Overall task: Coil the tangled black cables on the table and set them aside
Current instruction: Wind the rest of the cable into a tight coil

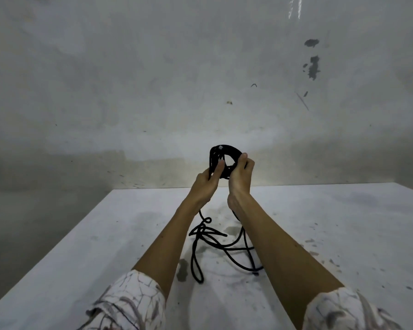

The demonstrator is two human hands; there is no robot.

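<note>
Both hands are up in the middle of the frame with a small black coil (224,158) held between them. The left hand (206,181) has its fingers curled round the coil's left side, thumb lying up along it. The right hand (241,173) grips the right side, fingertips (244,156) hooked over the top edge. The lower part of the coil is hidden behind the palms, so I can't count the loops.

The rest of the cable (215,244) hangs down from behind the wrists and lies tangled on the table (343,222), lower centre, between the forearms. Part of it disappears behind the right forearm, and one long loop reaches toward the bottom of the frame.

Patterned sleeves (129,303) are cut off at the bottom edge. Behind it all is a stained wall (129,79), blurry at the top.
</note>
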